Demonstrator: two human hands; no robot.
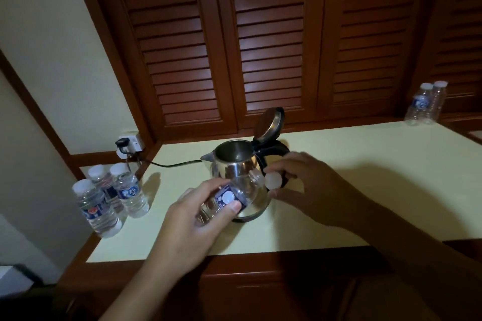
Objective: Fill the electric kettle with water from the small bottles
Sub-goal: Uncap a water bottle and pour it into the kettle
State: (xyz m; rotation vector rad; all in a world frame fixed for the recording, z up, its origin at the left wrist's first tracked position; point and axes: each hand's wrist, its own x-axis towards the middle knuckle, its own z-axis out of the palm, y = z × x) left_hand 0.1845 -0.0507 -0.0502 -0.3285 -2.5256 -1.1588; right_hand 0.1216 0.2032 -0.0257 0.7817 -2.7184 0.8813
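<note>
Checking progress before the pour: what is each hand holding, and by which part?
The left hand has its grip round the labelled middle of a small bottle; the right hand has a fingertip grip on its white cap.

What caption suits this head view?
Left hand holds a small bottle by the open kettle; right hand pinches its cap.

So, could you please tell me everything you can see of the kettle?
The kettle has a shiny steel body, a black handle on the right and a black base. Its spout points left and its hinged lid stands open. It sits upright on the cream table, with a dark cord running left towards a wall socket. A held bottle overlaps its front; contact cannot be told.
</note>
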